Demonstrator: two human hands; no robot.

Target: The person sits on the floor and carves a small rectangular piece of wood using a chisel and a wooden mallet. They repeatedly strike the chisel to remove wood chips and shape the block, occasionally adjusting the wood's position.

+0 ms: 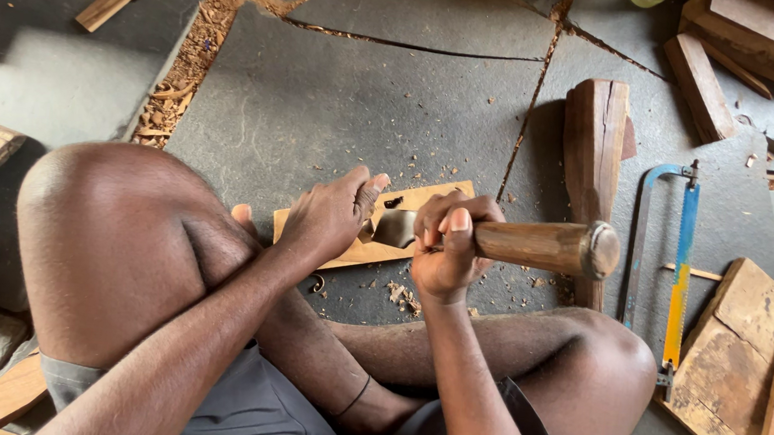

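Chiselling in hand | chisel (393, 228) is gripped by left hand (330, 215) on board (425, 198), on floor before the legs | mallet (546, 246) is clenched in right hand (444, 250) | square strike is called for

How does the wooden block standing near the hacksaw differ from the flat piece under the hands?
The wooden block is thick, dark and weathered, with a split along its length; the flat piece is thin, pale and has a notch cut into it. The block lies free on the stone floor; the flat piece is pinned by the left hand beside the right hand. Both are wood.
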